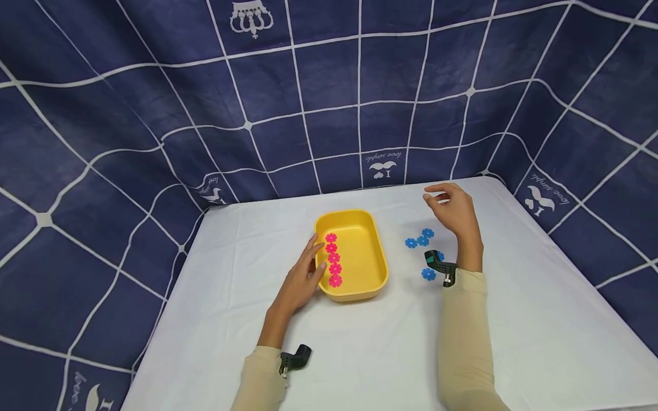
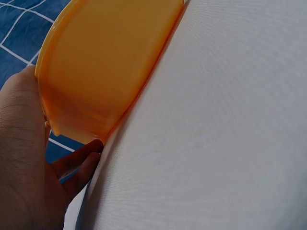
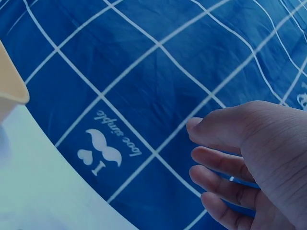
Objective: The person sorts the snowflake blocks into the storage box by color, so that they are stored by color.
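A yellow plastic tray (image 1: 362,257) lies on the table, with several pink snowflake-shaped discs (image 1: 334,258) in a row along its left side. My left hand (image 1: 302,279) grips the tray's left wall, thumb and a finger over the rim. In the left wrist view, other fingers (image 2: 79,163) reach low along the outside of the tray (image 2: 110,57). To the right, my right hand (image 1: 454,211) is raised above the table, holding nothing, its fingers loosely bent. Several blue snowflake-shaped discs (image 1: 422,241) lie between it and the tray, one partly hidden by the wrist camera.
A white cloth covers the table (image 1: 380,348). Behind it and at both sides hangs a dark blue curtain (image 1: 329,131) with white grid lines. Each wrist wears a small black camera (image 1: 297,358).
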Available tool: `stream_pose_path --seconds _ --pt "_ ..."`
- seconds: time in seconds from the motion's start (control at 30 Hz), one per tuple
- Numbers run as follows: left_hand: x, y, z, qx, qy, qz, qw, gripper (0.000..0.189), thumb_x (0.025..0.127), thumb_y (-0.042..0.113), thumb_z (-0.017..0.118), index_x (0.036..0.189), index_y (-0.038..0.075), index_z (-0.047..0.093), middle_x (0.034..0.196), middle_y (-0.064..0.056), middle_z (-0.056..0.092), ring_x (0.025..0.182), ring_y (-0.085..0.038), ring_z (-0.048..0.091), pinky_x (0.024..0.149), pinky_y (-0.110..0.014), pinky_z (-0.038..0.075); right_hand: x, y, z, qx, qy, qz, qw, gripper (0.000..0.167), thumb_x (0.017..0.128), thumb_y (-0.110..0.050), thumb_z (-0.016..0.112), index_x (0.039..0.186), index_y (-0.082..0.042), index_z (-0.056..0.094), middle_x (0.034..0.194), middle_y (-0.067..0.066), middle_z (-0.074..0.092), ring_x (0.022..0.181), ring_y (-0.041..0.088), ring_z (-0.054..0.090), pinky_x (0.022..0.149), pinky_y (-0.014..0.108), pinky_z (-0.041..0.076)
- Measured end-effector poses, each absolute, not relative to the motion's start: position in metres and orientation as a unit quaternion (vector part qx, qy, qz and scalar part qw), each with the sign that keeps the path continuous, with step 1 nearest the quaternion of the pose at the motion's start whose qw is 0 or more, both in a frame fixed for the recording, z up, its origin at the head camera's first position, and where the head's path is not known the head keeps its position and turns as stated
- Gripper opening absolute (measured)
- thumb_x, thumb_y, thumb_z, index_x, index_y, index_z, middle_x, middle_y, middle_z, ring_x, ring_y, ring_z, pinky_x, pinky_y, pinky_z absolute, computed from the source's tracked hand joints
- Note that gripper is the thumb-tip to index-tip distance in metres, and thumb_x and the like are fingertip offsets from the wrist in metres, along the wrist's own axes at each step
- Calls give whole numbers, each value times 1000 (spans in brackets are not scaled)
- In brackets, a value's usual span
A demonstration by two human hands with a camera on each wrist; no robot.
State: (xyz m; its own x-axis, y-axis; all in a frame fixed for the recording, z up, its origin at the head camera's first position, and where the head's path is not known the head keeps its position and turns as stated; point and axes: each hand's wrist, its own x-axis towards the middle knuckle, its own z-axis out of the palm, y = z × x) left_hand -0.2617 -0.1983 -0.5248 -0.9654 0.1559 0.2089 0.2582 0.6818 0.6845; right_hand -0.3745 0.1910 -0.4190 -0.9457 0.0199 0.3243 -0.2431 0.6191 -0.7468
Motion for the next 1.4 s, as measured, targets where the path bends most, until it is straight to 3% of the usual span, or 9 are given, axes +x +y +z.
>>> stream_pose_path --seconds 0.7,1.0,1.23,1.4 --pt "-264 -201 -525 -119 -909 -392 77 57 112 38 55 166 26 41 177 26 13 160 -18 35 125 -54 37 -381 217 -441 9 -903 424 75 39 105 -20 67 139 -1 69 154 27 53 129 46 59 99 59 55" --pt "-263 -199 -526 -118 -909 -394 71 57 112 39 55 166 27 40 177 25 13 161 -17 32 126 -54 35 -387 221 -461 -3 -912 409 30 39 105 -21 68 138 -1 69 139 28 58 119 44 60 93 51 53" --pt "-263 -198 -526 -118 -910 -391 70 57 112 40 55 165 29 40 177 25 13 160 -16 34 126 -53 37 -391 224 -474 -13 -920 392 -10 42 103 -22 69 139 -2 69 132 29 64 114 42 62 100 58 52" --pt "-264 -197 -527 -117 -910 -391 74 57 111 36 57 165 26 41 177 24 14 161 -17 32 126 -55 36 -391 227 -485 -9 -924 381 -37 41 100 -17 70 138 -1 69 124 26 64 111 39 57 100 56 49"
